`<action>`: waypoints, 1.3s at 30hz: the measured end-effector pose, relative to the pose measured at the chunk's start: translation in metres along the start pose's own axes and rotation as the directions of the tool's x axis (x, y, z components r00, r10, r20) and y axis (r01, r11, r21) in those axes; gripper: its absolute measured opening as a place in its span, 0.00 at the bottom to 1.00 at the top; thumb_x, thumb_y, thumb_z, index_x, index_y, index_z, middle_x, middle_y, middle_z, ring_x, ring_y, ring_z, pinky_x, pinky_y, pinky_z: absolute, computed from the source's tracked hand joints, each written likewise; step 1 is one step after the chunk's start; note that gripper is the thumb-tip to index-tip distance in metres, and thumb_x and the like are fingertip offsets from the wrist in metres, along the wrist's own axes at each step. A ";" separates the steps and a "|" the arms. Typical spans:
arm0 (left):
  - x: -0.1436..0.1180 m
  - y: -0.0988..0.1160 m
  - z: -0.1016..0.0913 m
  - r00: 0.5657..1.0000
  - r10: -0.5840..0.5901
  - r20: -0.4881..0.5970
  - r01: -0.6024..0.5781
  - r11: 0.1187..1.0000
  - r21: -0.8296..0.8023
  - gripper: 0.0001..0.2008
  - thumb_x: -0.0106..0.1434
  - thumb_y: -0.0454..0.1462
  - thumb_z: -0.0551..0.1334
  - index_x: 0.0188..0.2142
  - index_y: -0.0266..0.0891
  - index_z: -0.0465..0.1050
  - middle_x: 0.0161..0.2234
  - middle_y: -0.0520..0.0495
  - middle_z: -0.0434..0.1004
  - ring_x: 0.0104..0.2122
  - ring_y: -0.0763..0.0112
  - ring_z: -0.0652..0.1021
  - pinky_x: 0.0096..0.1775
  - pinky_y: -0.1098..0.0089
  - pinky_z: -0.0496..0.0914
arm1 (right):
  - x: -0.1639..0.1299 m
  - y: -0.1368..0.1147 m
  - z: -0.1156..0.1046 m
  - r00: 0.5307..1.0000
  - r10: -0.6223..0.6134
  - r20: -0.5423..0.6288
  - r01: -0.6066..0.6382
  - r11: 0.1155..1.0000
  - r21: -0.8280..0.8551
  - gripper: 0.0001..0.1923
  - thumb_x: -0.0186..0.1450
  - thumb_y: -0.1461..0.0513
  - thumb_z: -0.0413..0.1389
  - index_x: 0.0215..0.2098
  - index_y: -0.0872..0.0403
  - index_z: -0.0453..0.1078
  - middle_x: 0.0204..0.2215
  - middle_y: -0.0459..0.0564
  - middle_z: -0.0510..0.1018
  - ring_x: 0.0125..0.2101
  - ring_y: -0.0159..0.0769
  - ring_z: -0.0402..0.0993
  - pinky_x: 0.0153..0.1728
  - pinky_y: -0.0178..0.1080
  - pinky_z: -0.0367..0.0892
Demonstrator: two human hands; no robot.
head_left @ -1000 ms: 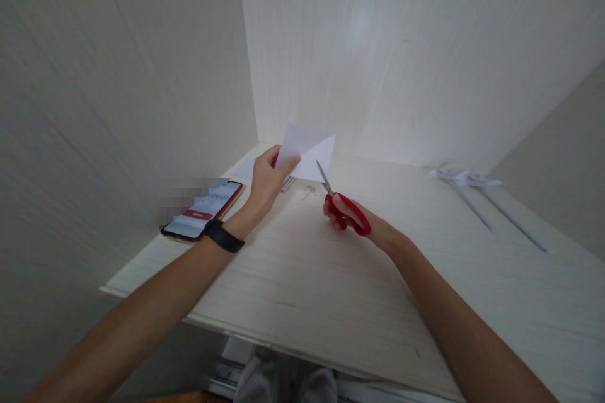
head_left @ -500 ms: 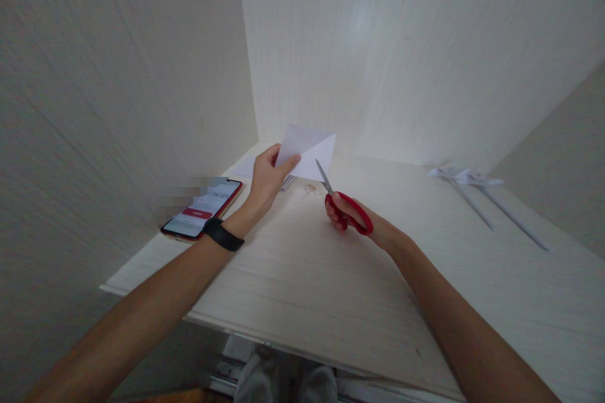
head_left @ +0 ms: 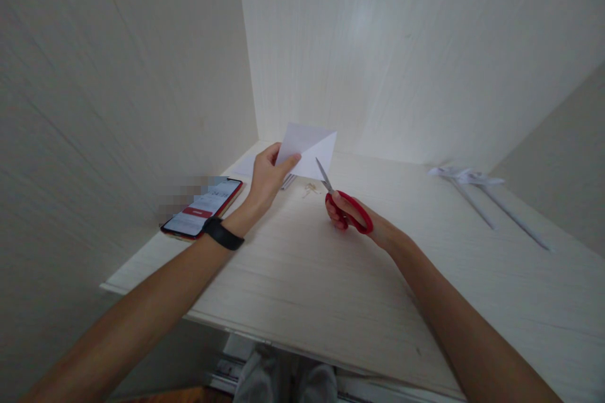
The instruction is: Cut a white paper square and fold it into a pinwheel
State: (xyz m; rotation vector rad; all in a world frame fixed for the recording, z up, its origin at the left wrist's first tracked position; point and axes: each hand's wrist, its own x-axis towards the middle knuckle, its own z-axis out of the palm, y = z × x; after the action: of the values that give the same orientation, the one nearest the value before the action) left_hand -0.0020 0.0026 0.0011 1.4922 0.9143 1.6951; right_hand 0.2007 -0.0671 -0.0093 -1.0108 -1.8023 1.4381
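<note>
My left hand (head_left: 273, 171) grips a white square of paper (head_left: 309, 141) at its left side, thumb on the near face. A diagonal crease runs across the sheet. Red-handled scissors (head_left: 352, 217) are in my right hand (head_left: 336, 209), fingers through the loops. Their blades look closed or nearly so and point up toward the paper's lower right part. Whether the tip touches the sheet I cannot tell. Below the paper, a few small pale bits (head_left: 311, 188) lie on the white tabletop (head_left: 293, 271).
A phone (head_left: 205, 208) with a lit screen lies at left beside my wrist. Two white paper sticks with folded tops (head_left: 477, 186) rest at right. Under my left hand are more white paper (head_left: 243, 165) and a small striped item (head_left: 289, 182). Pale walls enclose the back and sides.
</note>
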 end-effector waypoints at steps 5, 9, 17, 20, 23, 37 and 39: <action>0.000 0.000 0.000 1.000 -0.002 -0.002 0.002 1.000 0.009 0.10 0.50 0.41 0.69 0.31 0.38 0.75 0.28 0.53 0.75 0.28 0.72 0.71 0.31 0.72 0.65 | 0.000 0.000 0.000 1.000 0.007 -0.007 -0.007 1.000 -0.008 0.29 0.64 0.37 0.46 0.24 0.52 0.57 0.21 0.42 0.60 0.21 0.29 0.56 0.25 0.37 0.52; -0.001 0.001 0.000 1.000 -0.003 -0.005 0.003 1.000 0.013 0.10 0.51 0.40 0.69 0.31 0.38 0.76 0.28 0.52 0.75 0.29 0.72 0.71 0.31 0.72 0.65 | 0.000 -0.001 0.001 1.000 0.017 -0.013 -0.017 1.000 -0.002 0.29 0.64 0.36 0.46 0.25 0.51 0.57 0.22 0.42 0.61 0.21 0.29 0.57 0.25 0.37 0.53; 0.001 0.001 0.000 1.000 -0.010 -0.013 0.011 0.999 0.038 0.11 0.50 0.41 0.69 0.32 0.38 0.76 0.29 0.52 0.76 0.29 0.71 0.72 0.32 0.71 0.65 | -0.001 -0.004 0.002 1.000 0.022 -0.020 -0.023 1.000 -0.021 0.30 0.62 0.35 0.45 0.24 0.51 0.57 0.21 0.42 0.60 0.21 0.30 0.56 0.25 0.37 0.54; 0.000 0.003 0.000 1.000 -0.017 -0.017 0.018 0.999 0.038 0.10 0.50 0.40 0.69 0.31 0.38 0.76 0.29 0.52 0.75 0.29 0.71 0.72 0.32 0.71 0.65 | -0.002 -0.006 0.003 1.000 0.018 -0.019 -0.019 0.999 -0.030 0.30 0.62 0.34 0.45 0.24 0.51 0.56 0.21 0.41 0.60 0.20 0.29 0.56 0.25 0.37 0.53; -0.001 0.003 0.001 1.000 -0.019 -0.016 0.019 0.999 0.031 0.10 0.50 0.40 0.68 0.31 0.38 0.76 0.28 0.52 0.75 0.29 0.71 0.71 0.31 0.72 0.65 | -0.002 -0.007 0.004 1.000 0.013 -0.022 -0.013 0.999 -0.033 0.30 0.62 0.35 0.45 0.24 0.51 0.56 0.21 0.41 0.59 0.20 0.28 0.56 0.26 0.37 0.54; 0.000 0.001 -0.001 1.000 -0.005 -0.008 0.006 1.000 0.029 0.10 0.51 0.41 0.69 0.31 0.38 0.76 0.28 0.52 0.75 0.29 0.72 0.71 0.31 0.72 0.65 | -0.003 -0.007 0.003 1.000 0.012 -0.018 -0.014 0.998 -0.069 0.30 0.62 0.34 0.44 0.23 0.50 0.55 0.19 0.42 0.60 0.20 0.30 0.56 0.24 0.37 0.53; 0.000 0.001 0.000 1.000 -0.006 -0.011 0.006 0.999 0.036 0.10 0.51 0.41 0.69 0.31 0.38 0.76 0.28 0.52 0.75 0.28 0.71 0.71 0.31 0.71 0.65 | -0.003 -0.008 0.004 1.000 0.014 -0.019 -0.015 0.997 -0.074 0.31 0.62 0.34 0.44 0.23 0.50 0.55 0.19 0.42 0.60 0.20 0.30 0.56 0.24 0.37 0.52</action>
State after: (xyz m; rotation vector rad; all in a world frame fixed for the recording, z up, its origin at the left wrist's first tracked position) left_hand -0.0023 0.0019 0.0024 1.5033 0.9591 1.6924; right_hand 0.1976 -0.0725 -0.0020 -1.0729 -1.8504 1.3756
